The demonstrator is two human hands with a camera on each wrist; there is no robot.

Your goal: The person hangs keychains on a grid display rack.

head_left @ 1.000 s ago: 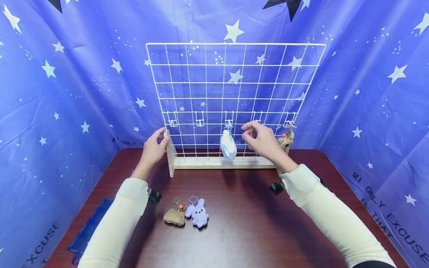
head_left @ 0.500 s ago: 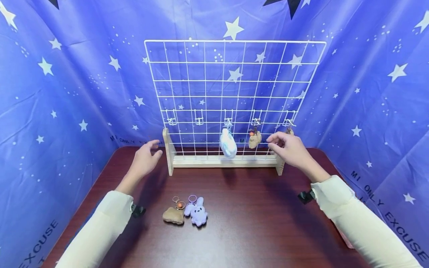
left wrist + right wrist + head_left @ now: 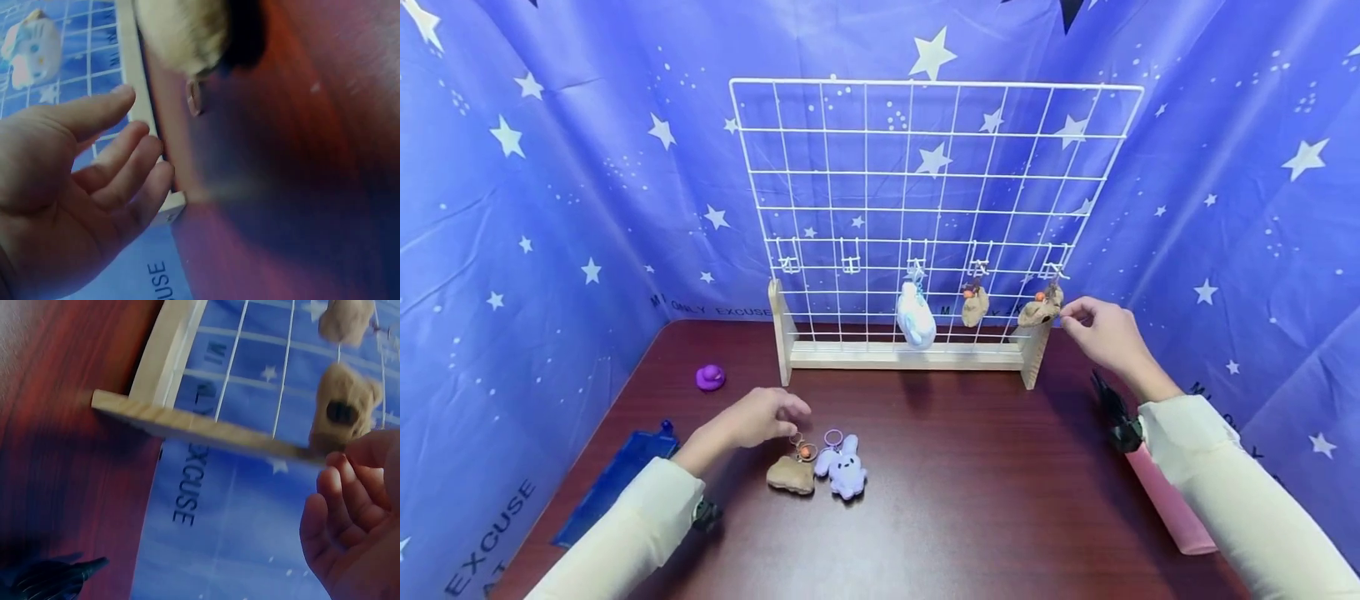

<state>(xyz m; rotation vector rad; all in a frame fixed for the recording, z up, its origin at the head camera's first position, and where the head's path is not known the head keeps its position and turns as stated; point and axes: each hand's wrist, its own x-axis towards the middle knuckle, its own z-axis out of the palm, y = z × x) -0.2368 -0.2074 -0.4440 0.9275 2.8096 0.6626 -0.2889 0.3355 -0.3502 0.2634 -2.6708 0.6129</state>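
Observation:
My left hand point(image 3: 760, 417) reaches over the table with relaxed fingers, just above the metal rings of a brown plush keychain point(image 3: 792, 475). Beside that keychain lies a lilac bunny plush keychain point(image 3: 846, 473). At the rack's right end, my right hand point(image 3: 1108, 333) pinches the edge of a hanging brown plush keychain point(image 3: 1040, 313) between thumb and forefinger. That plush, with its dark nose patch, also shows in the right wrist view point(image 3: 342, 406). A second brown plush keychain point(image 3: 975, 307) and a white plush keychain point(image 3: 916, 318) hang from hooks further left.
A white wire grid rack point(image 3: 910, 209) stands on wooden feet at the back; its two left hooks point(image 3: 851, 265) hold nothing. A purple rubber duck point(image 3: 710, 377) and a blue tray-like object point(image 3: 610, 492) lie on the left. A pink cylinder point(image 3: 1172, 504) lies under the right sleeve.
My left hand has left the rack's left foot and come down to the keychains on the table. My right hand has moved right, from the middle hooks to the keychain at the right end.

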